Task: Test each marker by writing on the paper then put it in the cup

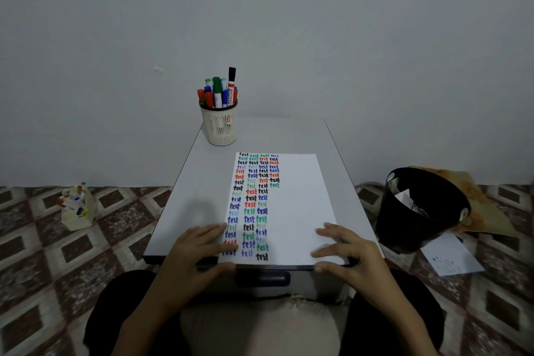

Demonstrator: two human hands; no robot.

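Note:
A white paper (pixel 300 196) lies on the small grey table (pixel 202 182), covered on its left half with columns of the word "test" in several colours. A cream mesh cup (pixel 220 126) stands at the table's far left, full of capped markers (pixel 219 92). My left hand (pixel 199 248) rests with straight fingers on the paper's near left corner. My right hand (pixel 344 248) rests with spread fingers on the near right corner. Neither hand holds a marker.
A cream holder with more markers (pixel 75 206) sits on the patterned floor at the left. A black waste bin (pixel 419 208) stands to the right of the table, with a loose sheet (pixel 453 260) on the floor beside it. A wall rises behind the table.

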